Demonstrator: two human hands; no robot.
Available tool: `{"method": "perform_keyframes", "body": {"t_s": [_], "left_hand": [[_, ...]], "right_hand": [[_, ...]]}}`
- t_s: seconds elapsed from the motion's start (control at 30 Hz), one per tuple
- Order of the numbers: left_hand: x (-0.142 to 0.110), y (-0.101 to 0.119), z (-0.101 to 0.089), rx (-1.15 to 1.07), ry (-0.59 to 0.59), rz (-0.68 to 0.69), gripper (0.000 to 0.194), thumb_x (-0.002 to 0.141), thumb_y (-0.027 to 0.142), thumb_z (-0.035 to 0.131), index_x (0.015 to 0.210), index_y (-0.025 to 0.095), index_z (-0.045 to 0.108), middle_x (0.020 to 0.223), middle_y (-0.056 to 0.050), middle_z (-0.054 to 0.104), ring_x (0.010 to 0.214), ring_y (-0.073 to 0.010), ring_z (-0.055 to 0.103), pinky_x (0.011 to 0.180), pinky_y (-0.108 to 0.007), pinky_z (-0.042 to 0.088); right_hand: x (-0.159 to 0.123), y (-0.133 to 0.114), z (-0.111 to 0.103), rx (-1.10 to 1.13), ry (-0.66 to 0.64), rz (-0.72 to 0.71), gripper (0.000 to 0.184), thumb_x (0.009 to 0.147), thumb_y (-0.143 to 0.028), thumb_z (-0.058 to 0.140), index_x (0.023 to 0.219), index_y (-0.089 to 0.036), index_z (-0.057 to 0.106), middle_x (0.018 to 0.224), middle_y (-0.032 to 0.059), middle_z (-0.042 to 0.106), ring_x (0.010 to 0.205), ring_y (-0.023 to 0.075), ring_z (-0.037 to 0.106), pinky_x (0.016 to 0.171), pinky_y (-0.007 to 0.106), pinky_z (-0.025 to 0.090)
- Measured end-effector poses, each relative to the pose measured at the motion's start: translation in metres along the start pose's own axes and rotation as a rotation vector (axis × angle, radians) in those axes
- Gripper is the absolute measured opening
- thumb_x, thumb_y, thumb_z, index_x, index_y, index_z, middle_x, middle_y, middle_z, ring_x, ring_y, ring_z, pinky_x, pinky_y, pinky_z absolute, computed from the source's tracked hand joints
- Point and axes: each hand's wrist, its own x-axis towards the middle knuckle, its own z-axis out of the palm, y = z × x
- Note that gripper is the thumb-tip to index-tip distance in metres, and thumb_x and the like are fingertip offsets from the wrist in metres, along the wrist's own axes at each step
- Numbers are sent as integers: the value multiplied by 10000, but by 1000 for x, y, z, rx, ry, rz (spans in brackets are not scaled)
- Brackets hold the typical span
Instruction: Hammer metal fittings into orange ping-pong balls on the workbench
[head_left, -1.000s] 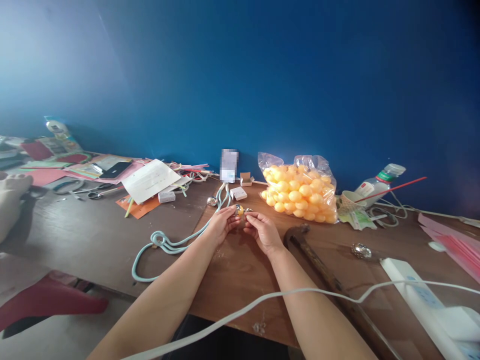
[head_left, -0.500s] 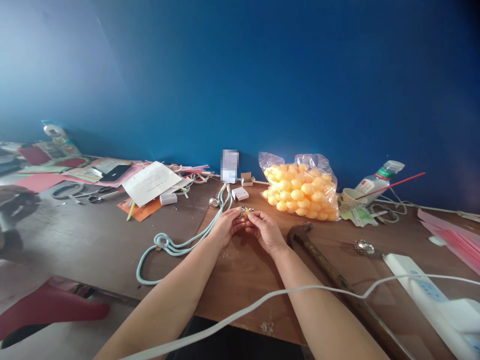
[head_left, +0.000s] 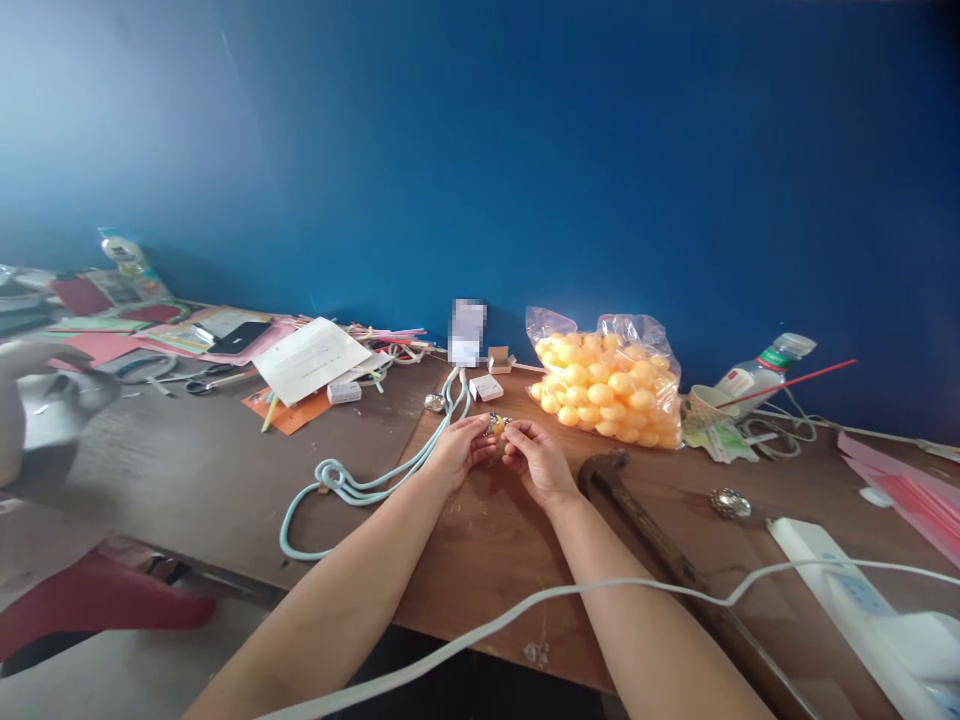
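My left hand (head_left: 459, 452) pinches a small yellow ball with dark and silvery trim (head_left: 496, 425) between thumb and fingers. At its right end, the fingertips of my right hand (head_left: 541, 465) are closed on a tiny silvery part; fingers partly hide the piece. Just beyond my left hand, a light-blue cord (head_left: 409, 462) runs in loops along the table from an upright phone-like card (head_left: 469, 335), partly pixelated. A silvery openwork ornament (head_left: 434, 402) lies by the cord, and a similar openwork ornament (head_left: 730, 503) is off to the right.
Behind my right hand stands a clear bag of yellow-orange balls (head_left: 604, 385). A hammer (head_left: 637, 510) and a power strip (head_left: 832, 570) lie right; a white cable (head_left: 540, 600) crosses over my forearms. Papers (head_left: 311, 360) and scissors (head_left: 217, 380) are left. A pale shape (head_left: 22, 400) blurs at the left edge.
My right fingertips have drawn slightly away from my left hand, so more of the yellow ball shows. At the far left, a blurred pale shape has come into view. The whole view has shifted slightly.
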Motion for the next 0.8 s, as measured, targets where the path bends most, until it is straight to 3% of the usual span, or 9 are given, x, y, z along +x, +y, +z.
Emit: {"method": "perform_keyframes", "body": {"t_s": [0.2,0.63,0.8], "left_hand": [[0,-1,0,-5,-13,26,100,838,188,633,875,95,638,799,-79,677,650,-125,663,596,-226,565],[0,-2,0,107,-10,9,216,791,265,707,933,105,674,801,-84,694,649,-112,658,582,-190,541],[1,-2,0,134,9,16,224,775,285,723,920,119,680,789,-73,698,600,-95,642,558,-180,527]], "right_hand": [[-1,3,1,-78,-43,47,280,630,-337,823,797,-182,660,736,-4,657,591,73,550,501,174,477],[0,1,2,-108,-5,18,340,607,-380,816,800,-196,605,698,-16,640,475,46,420,378,157,241],[1,2,1,-93,-10,17,324,614,-376,816,797,-190,624,719,-15,633,472,40,397,373,160,220]]}}
